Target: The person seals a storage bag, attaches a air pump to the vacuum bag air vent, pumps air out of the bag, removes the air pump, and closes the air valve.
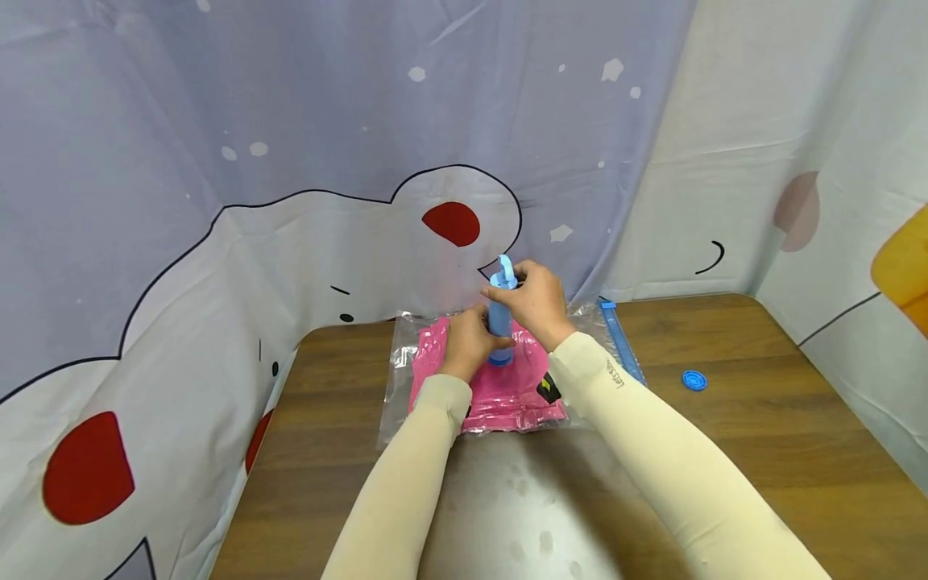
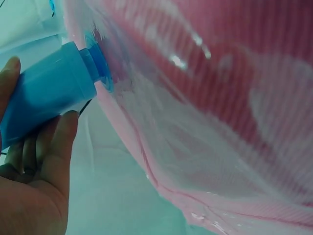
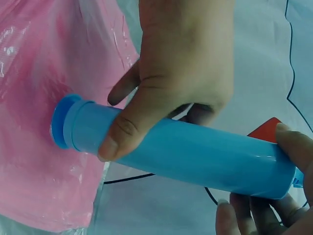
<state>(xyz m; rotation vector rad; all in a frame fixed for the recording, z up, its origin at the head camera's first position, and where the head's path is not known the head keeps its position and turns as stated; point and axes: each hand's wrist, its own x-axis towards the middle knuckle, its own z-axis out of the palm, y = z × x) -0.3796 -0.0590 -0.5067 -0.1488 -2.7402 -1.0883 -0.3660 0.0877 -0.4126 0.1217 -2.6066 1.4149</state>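
A light blue hand pump (image 1: 500,321) stands upright on a clear plastic storage bag (image 1: 397,374), its base at the bag's blue round valve (image 2: 103,66). Pink ribbed fabric (image 1: 500,407) fills the bag. My left hand (image 1: 466,345) grips the lower part of the barrel, thumb on one side and fingers on the other. Higher up, my right hand (image 1: 539,302) holds the top end between thumb and fingers, just below the loop handle (image 1: 505,268). In the right wrist view the barrel (image 3: 210,154) lies between both hands.
A round blue cap (image 1: 693,380) lies on the wooden table (image 1: 747,443) to the right. Along the bag's right edge runs a blue zip strip (image 1: 622,346). A black and yellow label (image 1: 548,388) shows on the bag. A patterned curtain (image 1: 326,258) hangs behind the table.
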